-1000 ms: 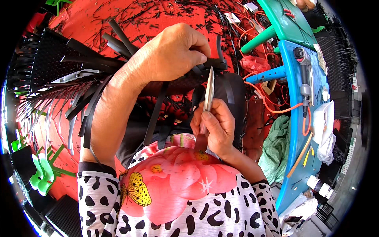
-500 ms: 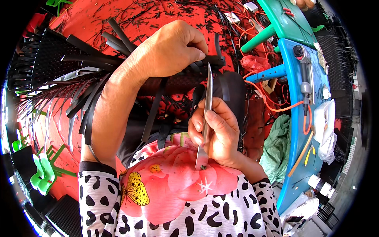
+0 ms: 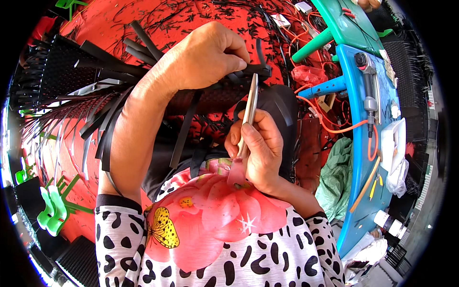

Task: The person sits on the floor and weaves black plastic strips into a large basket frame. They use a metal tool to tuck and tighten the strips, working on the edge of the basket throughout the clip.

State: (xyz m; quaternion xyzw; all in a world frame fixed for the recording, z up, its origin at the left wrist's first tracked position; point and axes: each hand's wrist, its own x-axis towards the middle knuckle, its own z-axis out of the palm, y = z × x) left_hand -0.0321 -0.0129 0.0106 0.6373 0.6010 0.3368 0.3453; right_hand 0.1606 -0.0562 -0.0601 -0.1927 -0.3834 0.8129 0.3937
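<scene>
My left hand (image 3: 210, 57) is closed, pinching the end of a flat black strip (image 3: 260, 70) at the edge of a dark woven piece (image 3: 217, 103) across my lap. My right hand (image 3: 262, 150) grips a long, flat, shiny metal blade-like tool (image 3: 251, 103) that tapers to a point. The tool stands nearly upright, its pointed end just below the strip beside my left fingers; whether it touches is unclear. Its wide lower end lies close to my shirt. Loose black strips (image 3: 184, 129) hang below my left forearm, and more fan out left of it.
On the right, a blue table (image 3: 349, 210) carries a power tool (image 3: 368, 91) with an orange hose (image 3: 334, 130) and a white tray (image 3: 393, 146). A green table (image 3: 351, 28) stands beyond it. Black scraps litter the red floor (image 3: 191, 12). Green cloth (image 3: 337, 167) lies by the blue table.
My right hand has shifted slightly up and left, and the tool has turned and tilted a little. My left hand has moved slightly, still on the strip.
</scene>
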